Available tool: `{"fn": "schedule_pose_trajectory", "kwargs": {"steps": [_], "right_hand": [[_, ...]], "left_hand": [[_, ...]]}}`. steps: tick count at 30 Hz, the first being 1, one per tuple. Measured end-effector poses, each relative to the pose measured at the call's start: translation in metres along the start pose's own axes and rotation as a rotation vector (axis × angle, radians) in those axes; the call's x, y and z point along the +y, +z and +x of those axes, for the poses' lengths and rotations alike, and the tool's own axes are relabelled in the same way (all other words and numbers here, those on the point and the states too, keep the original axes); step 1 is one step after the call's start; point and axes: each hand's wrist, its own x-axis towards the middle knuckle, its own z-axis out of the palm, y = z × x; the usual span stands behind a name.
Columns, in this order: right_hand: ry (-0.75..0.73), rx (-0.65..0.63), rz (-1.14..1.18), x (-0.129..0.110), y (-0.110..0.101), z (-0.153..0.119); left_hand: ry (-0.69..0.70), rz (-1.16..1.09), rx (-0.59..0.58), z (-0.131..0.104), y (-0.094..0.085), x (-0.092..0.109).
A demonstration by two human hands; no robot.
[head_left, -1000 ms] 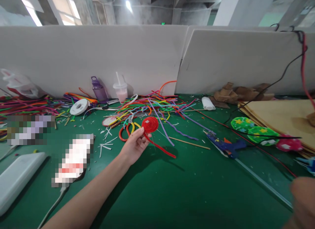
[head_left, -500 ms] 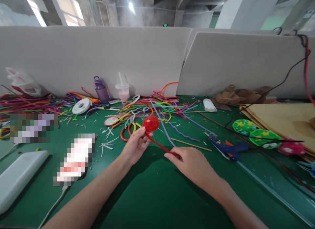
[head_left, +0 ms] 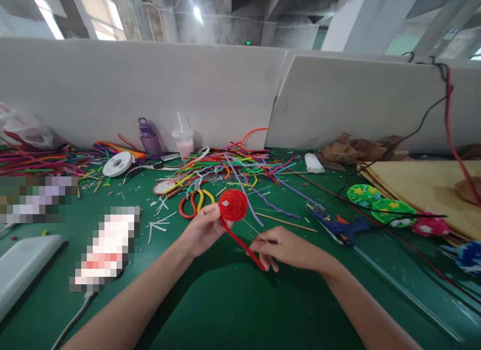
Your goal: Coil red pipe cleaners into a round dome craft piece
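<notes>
While the scissors (head_left: 194,200) lie on the green table (head_left: 233,315) with their red and yellow handles toward the person, a red coil (head_left: 235,207) is held up to their right, a little nearer the person. The left hand (head_left: 205,229), just in front of the scissors, is clamped on the coil's lower left edge, thumb and fingers pinching it. From the coil a straight red tail (head_left: 240,241) slants down, farther to the right of the scissors and closer to the person. The right hand (head_left: 285,247), well to the right of the scissors, has its fingers bent around the tail's lower end; whether they grip it or only touch it, I cannot tell.

Behind the scissors spreads a tangle of coloured fuzzy strips (head_left: 225,164), with a lidded cup (head_left: 184,142) and a purple bottle (head_left: 150,139) beyond, against a white partition (head_left: 150,84). To the left of the scissors are thin white strips (head_left: 160,224) close by and, farther back, a white spool (head_left: 117,164). Well to their right rest a thin wooden stick (head_left: 285,221), a blue glue gun (head_left: 340,224) and, farthest off, green pieces with yellow stars (head_left: 394,212).
</notes>
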Motion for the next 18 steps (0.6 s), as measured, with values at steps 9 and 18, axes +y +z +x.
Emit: {"fn": "schedule_pose_trajectory", "kwargs": {"steps": [9,18], "right_hand": [[-0.283,0.146,0.792,0.018,-0.019,-0.003],[-0.241,-0.149,0.764,0.023,-0.015,-0.006]], "left_hand": [[-0.113,0.032,-0.043,-0.003,0.003,0.002],[-0.16,0.164,-0.089,-0.003,0.003,0.0]]}}
